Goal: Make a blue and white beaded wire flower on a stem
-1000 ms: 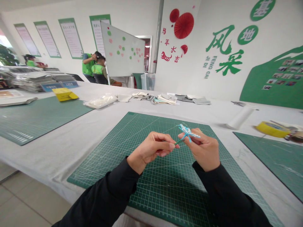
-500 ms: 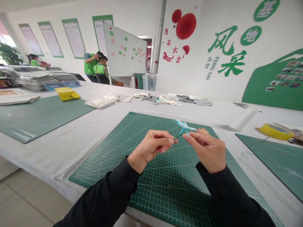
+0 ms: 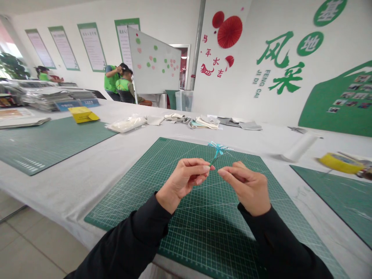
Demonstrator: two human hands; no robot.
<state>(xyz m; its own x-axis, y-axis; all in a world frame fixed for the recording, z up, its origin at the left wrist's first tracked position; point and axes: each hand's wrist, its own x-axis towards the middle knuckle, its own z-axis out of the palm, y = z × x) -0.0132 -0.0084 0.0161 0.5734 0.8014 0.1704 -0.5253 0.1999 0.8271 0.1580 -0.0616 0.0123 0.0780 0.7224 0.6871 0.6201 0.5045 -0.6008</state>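
Between the thumb and fingers of my left hand (image 3: 190, 176) is the green stem of a small blue artificial flower (image 3: 218, 148). Its thin petals, edged with white, spread out above the stem and tilt away to the right. My right hand (image 3: 247, 184) is pinched closed just right of the stem, apart from the flower. Whatever its fingertips may hold is too small to make out. Both hands are raised over a green cutting mat (image 3: 209, 232) with a white grid.
Another cutting mat (image 3: 58, 135) lies left and a third (image 3: 343, 201) right. Yellow tape (image 3: 340, 162) and a white roll (image 3: 300, 147) are at the right. Fabric scraps (image 3: 207, 123) and a plastic bag (image 3: 127, 124) line the back. People in green vests (image 3: 112, 83) are beyond the table.
My right hand has come away from the flower and moved slightly left and down. The flower has turned more upright, its petals now showing spread out. My left hand keeps its pinch on the stem.
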